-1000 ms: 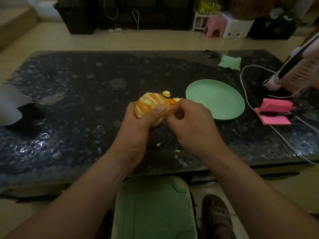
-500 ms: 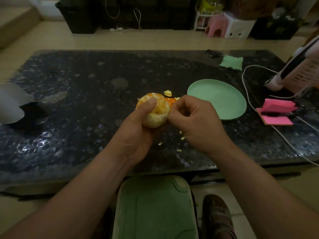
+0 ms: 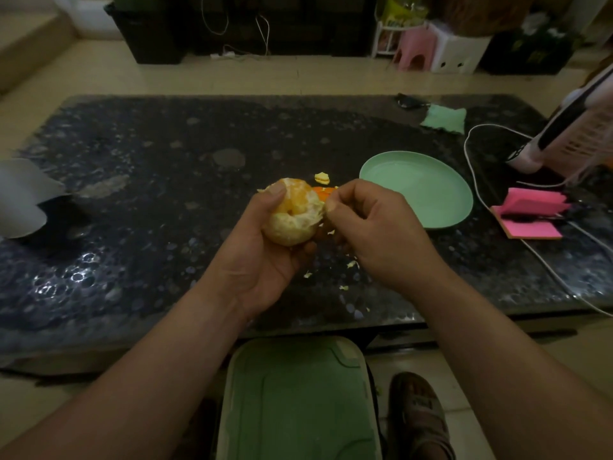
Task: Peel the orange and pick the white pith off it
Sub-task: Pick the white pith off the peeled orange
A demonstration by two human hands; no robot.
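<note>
Orange (image 3: 293,215) held above the middle of the dark speckled table (image 3: 166,180), not resting on it. Rind is off. The flesh shows orange across the top, with a pale pith coat over the lower half and a hollow at the centre facing the camera. Left hand (image 3: 262,260) grasps the fruit from below and from its 9 o'clock side, fingers cupped under it, thumb laid over the top at 11 o'clock. Right hand (image 3: 374,234) is at the fruit's 3 o'clock edge, fingers curled in, thumb and forefinger pinching a ragged pith flap (image 3: 321,216) still joined to the fruit. Piece of orange peel (image 3: 323,190) lies on the table just behind the fruit, at 1 o'clock, with a small pale scrap (image 3: 321,177) beyond it. Loose pith crumbs (image 3: 351,264) are scattered on the table at 5 o'clock from the fruit, under the right hand. Green plate (image 3: 414,187) sits at 2 o'clock, near the right hand but apart from it. Pink sticky notes (image 3: 530,214) at 3 o'clock near the table edge, a white cable (image 3: 471,167) looping beside them. Green cloth (image 3: 444,118) at the far edge, 1 o'clock. Grey sheet (image 3: 23,197) at 9 o'clock. Green bin lid (image 3: 295,400) on the floor at 6 o'clock, a sandalled foot (image 3: 418,413) beside it.
</note>
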